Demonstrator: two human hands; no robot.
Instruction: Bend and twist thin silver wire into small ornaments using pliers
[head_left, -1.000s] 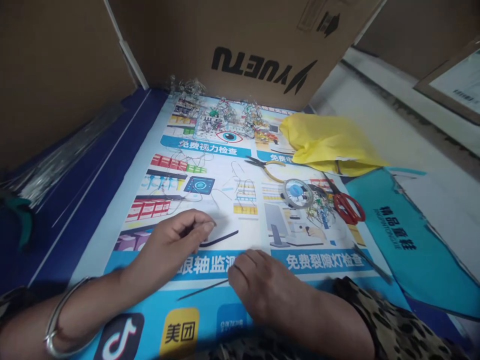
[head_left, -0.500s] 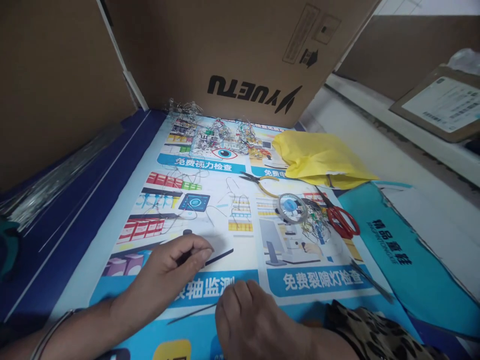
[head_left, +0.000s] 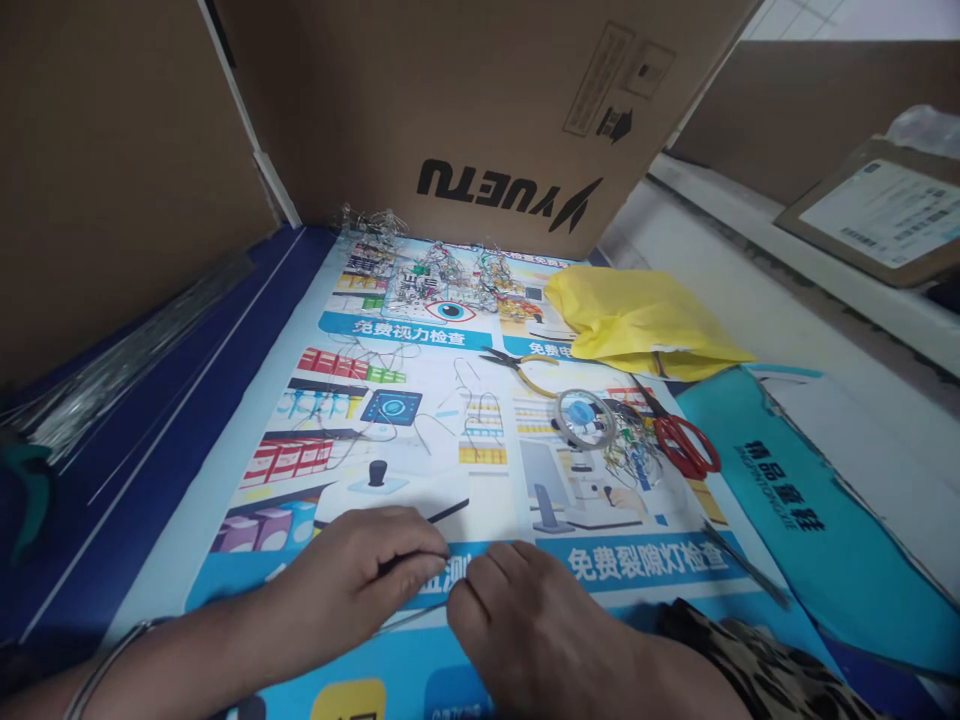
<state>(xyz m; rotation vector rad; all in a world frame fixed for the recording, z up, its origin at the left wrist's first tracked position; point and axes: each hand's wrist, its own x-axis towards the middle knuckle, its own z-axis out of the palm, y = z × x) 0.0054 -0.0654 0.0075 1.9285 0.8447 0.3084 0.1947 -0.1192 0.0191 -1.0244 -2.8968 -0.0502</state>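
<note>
The right hand is curled around the thin rod, which projects toward the left hand; hold it steady. Left fingertips are nearly pinched, contents indiscernible: work close in, clear of the pliers beyond.

Both hands just beside each other, fingers curled inward.

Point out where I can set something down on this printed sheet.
Printed sheet: one free patch lies between tape roll, right hand and slim metal tool; a smaller one, between left hand and loose wires. Crowded: the far end, with tangled wires, and around the red-handled scissors.
</note>
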